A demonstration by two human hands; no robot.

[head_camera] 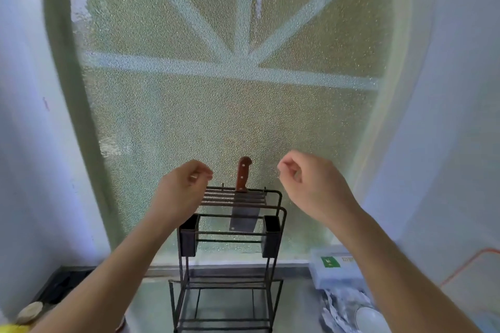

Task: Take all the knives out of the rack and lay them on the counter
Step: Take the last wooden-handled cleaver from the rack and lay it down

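A black wire rack (276, 197) stands on the counter in front of a frosted window. One cleaver (243, 217) with a brown wooden handle hangs upright in the rack's top slots, handle up, blade down. My left hand (181, 186) hovers just left of the rack's top, fingers curled loosely with nothing in them. My right hand (311, 184) is raised to the right of the rack, fingers also curled and holding nothing. Neither hand touches the cleaver.
Two small black cups (188, 238) hang at the rack's sides. A white box with a green label (335, 265) and crumpled plastic (343, 305) lie at the right. A dark stove edge (62, 286) is at the left. The frosted window (216, 89) is close behind.
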